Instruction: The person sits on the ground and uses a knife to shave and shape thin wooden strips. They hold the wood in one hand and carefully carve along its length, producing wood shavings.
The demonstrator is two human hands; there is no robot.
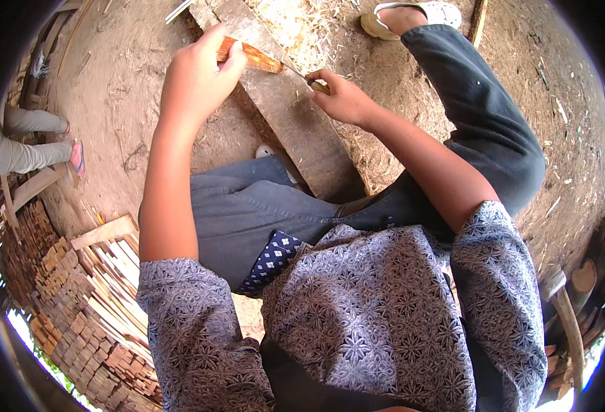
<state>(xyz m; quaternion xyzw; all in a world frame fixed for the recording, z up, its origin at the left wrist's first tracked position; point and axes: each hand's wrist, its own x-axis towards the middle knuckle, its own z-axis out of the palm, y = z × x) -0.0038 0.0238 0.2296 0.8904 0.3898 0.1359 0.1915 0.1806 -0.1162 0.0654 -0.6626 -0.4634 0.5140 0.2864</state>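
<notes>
My left hand [199, 79] is closed around a short reddish-brown piece of wood [261, 60], thumb on its near side. The wood's narrow end points right, above a long worn plank [309, 137] that runs between my legs. My right hand [343, 99] is wrapped round the handle of a thin-bladed knife-like tool [294, 69]. Its blade slants up and left toward the wood's narrow end; whether the two touch, I cannot tell. Most of the handle is hidden by my fingers.
Pale shavings [309, 31] lie beyond the plank on the dirt floor. At the left edge stand another person's legs [27, 141]. Stacked wood blocks [82, 343] and long strips [120, 288] fill the lower left. A wooden-handled tool [567, 323] leans at the lower right by logs.
</notes>
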